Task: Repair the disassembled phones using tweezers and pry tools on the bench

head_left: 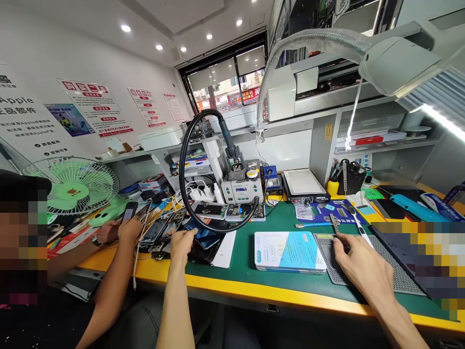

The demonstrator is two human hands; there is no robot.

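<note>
My left hand (pixel 182 245) is closed at the edge of a dark glossy phone (pixel 207 238), which lies on a pile of devices over a white sheet (pixel 225 249). My right hand (pixel 363 264) pinches a small narrow metal piece (pixel 334 224) above the grey perforated mat (pixel 336 271); part of the piece is hidden by the fingers. Between my hands a white and blue flat box (pixel 290 249) rests on the green work mat (pixel 243 276). Tweezers with a white handle (pixel 359 225) and a blue pen-like tool (pixel 314 224) lie beyond my right hand.
A black hose (pixel 183 169) arches from the soldering station (pixel 241 189) over the pile. A heating plate (pixel 305 184) stands at the back. On the left, another person's hands (pixel 129 228) hold a phone (pixel 129 211) near a green fan (pixel 72 189). A lamp (pixel 399 65) hangs at upper right.
</note>
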